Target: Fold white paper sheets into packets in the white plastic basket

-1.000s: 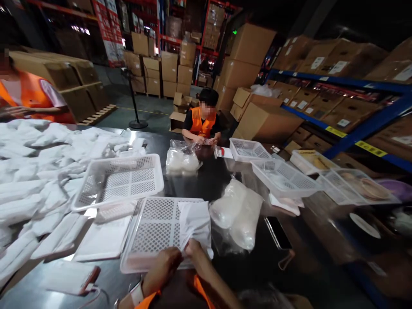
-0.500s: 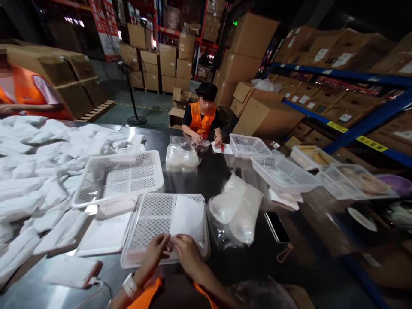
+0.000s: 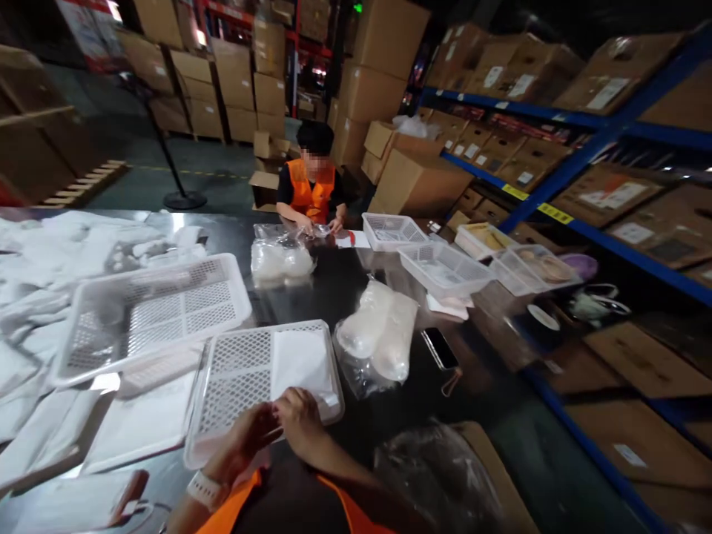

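Cloth (image 3: pixel 300 360), white and folded, lies in the right half of the near tray (image 3: pixel 233 386), which sits on the dark table (image 3: pixel 345 289). Both hands meet at its near edge. The right hand (image 3: pixel 300 421) is curled and pinches the cloth's edge. The left hand (image 3: pixel 248 439) is curled just beside it, but I cannot tell if it grips the cloth or only rests on the tray.

A hard tug could pull the fold open. The light tray could slide toward the table's edge. A shove to the right could bump the bag (image 3: pixel 378 337) close beside the tray, and the phone (image 3: pixel 439 348) near it.
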A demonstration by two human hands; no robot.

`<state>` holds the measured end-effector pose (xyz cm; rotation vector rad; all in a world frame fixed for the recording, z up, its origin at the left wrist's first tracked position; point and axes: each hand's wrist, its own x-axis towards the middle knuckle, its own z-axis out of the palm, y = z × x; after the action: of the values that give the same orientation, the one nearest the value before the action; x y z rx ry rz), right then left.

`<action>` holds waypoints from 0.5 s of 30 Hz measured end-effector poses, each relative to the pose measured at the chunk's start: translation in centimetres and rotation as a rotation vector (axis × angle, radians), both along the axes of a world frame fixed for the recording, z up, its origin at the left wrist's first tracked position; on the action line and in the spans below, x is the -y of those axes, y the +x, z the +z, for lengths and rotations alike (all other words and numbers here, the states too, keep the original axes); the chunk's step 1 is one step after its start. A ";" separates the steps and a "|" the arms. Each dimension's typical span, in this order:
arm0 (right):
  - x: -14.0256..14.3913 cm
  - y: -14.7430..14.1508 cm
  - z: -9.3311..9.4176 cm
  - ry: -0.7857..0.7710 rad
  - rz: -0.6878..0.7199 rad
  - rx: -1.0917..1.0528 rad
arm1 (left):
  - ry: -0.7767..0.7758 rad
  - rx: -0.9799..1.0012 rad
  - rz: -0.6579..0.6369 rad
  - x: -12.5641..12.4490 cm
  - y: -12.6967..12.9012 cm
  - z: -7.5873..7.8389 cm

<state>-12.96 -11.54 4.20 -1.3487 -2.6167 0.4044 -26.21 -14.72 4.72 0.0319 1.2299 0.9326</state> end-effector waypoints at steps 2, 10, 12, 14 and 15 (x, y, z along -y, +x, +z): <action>0.3 -0.1 -0.2 -0.006 -0.010 0.004 | 0.000 0.017 -0.047 -0.2 0.0 0.0; -0.6 1.1 -1.2 -0.059 -0.268 -0.593 | -0.005 -0.134 0.060 -0.9 -0.8 -1.5; -0.8 5.7 -0.1 0.036 -0.540 -0.763 | 0.070 -0.144 0.078 -0.6 -1.7 -2.5; 0.0 12.1 1.6 0.104 -0.687 -0.741 | 0.144 -0.172 0.064 0.0 -2.5 -3.6; 0.8 15.5 2.4 0.145 -0.757 -0.707 | 0.159 -0.199 0.033 0.3 -2.7 -4.1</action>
<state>2.50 -12.31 6.56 -1.6248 -1.4272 0.4418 -28.92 -15.04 0.66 0.2360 1.3395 1.0734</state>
